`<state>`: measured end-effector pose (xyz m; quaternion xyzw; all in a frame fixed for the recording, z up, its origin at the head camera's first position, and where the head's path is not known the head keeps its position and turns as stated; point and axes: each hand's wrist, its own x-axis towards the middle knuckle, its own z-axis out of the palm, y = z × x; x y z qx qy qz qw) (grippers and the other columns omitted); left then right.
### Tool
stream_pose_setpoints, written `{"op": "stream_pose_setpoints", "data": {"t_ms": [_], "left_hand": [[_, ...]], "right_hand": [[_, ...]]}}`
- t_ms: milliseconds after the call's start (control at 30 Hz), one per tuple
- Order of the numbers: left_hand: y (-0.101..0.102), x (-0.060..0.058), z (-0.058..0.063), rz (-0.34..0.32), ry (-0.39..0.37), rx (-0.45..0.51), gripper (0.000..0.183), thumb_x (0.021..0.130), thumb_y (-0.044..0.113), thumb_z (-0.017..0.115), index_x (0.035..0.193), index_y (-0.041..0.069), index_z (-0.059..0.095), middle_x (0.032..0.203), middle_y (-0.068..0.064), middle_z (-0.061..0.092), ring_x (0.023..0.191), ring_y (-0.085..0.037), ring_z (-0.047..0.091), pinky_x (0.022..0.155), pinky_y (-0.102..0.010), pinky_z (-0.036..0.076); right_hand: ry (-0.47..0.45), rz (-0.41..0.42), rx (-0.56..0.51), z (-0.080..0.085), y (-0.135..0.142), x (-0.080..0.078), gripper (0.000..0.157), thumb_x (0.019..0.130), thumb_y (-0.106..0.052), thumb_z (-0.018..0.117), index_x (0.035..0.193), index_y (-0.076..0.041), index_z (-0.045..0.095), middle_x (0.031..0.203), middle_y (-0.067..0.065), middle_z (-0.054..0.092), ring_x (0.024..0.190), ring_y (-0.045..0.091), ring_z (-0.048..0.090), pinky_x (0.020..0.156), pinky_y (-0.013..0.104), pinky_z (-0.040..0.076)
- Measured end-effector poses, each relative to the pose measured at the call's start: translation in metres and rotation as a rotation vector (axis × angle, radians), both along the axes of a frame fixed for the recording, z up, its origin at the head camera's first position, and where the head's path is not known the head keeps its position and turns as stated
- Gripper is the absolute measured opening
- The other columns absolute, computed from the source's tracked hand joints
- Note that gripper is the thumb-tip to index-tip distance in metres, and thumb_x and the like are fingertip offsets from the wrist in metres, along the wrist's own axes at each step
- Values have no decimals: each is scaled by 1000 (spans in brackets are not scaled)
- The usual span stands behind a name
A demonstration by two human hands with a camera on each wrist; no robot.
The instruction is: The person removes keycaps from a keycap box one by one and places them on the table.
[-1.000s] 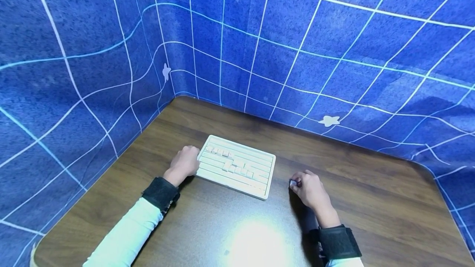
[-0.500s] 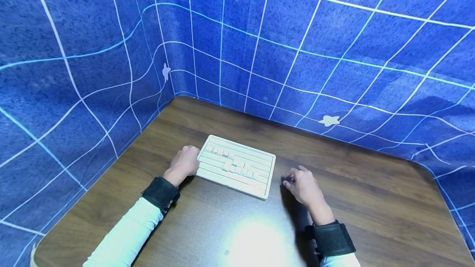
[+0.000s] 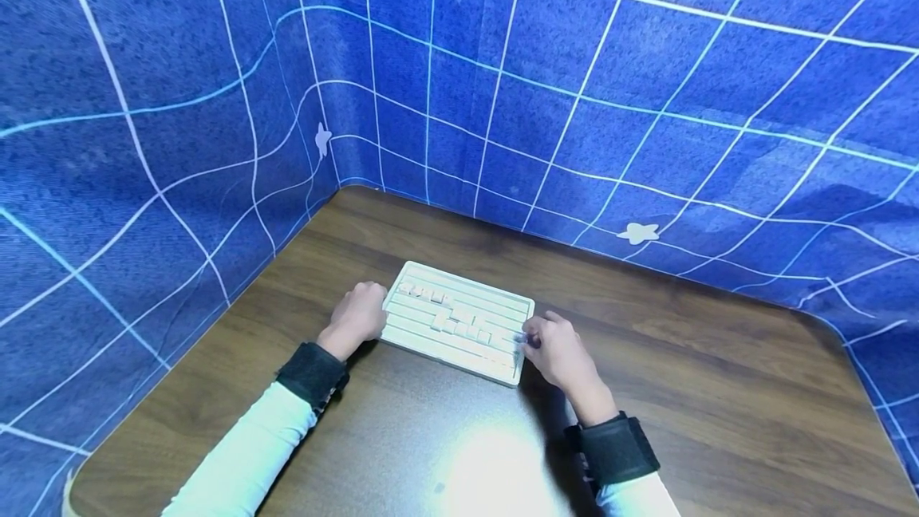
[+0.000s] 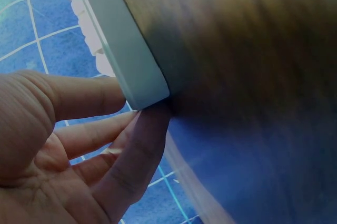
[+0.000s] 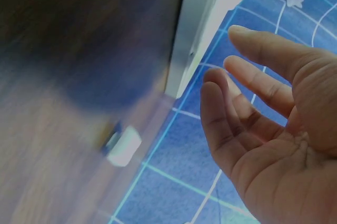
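Note:
A pale, ridged rectangular board point(image 3: 488, 299) lies on the table, with several small white tiles point(image 3: 437, 298) set along its grooves. My left hand point(image 3: 356, 313) grips the board's left end; in the left wrist view the thumb is on its upper side and a fingertip is beneath the corner. At the opposite end, my right hand point(image 3: 563, 353) overlaps the right rim in the head view. Its fingers are loosely bent and spread from the thumb in the right wrist view, with nothing between them. There, a small white block point(image 5: 125, 148) with a dark side appears against the wood, past the fingertips.
The brown wooden table point(image 3: 459, 222) runs back to a blue cloth point(image 3: 502, 118) with white grid lines and stars. Bright glare point(image 3: 498, 473) covers part of the front of the table. Dark bands point(image 3: 619, 453) wrap both wrists.
My right hand has moved left across the table to the board's right end. The small piece at its fingertips a second ago no longer shows there. My left hand has stayed still.

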<state>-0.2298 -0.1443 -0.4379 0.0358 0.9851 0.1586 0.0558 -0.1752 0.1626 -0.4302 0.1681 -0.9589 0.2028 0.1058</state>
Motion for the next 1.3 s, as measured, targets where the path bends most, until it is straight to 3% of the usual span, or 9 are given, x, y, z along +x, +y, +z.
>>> {"op": "stream_pose_setpoints", "data": {"t_ms": [167, 467, 1300], "left_hand": [[-1, 1, 1, -8, 7, 0, 14, 82, 4, 56, 92, -1, 65, 97, -19, 64, 82, -34, 62, 68, -49, 54], [0, 1, 2, -3, -12, 6, 17, 83, 3, 55, 95, -1, 65, 98, -18, 63, 79, -29, 60, 68, -46, 54], [1, 0, -1, 5, -10, -5, 17, 84, 5, 57, 97, -1, 66, 98, -18, 63, 79, -29, 59, 67, -46, 54]], "right_hand": [[-12, 8, -15, 2, -12, -1, 21, 71, -7, 77, 89, 0, 69, 79, 12, 64, 71, 22, 63, 63, 42, 57], [-8, 58, -11, 4, -28, -3, 18, 71, -4, 76, 87, 1, 69, 82, 14, 64, 73, 24, 64, 64, 42, 58], [-80, 60, 23, -7, -38, -9, 15, 70, -2, 74, 84, -3, 71, 80, 11, 63, 71, 22, 60, 62, 43, 56]]}}
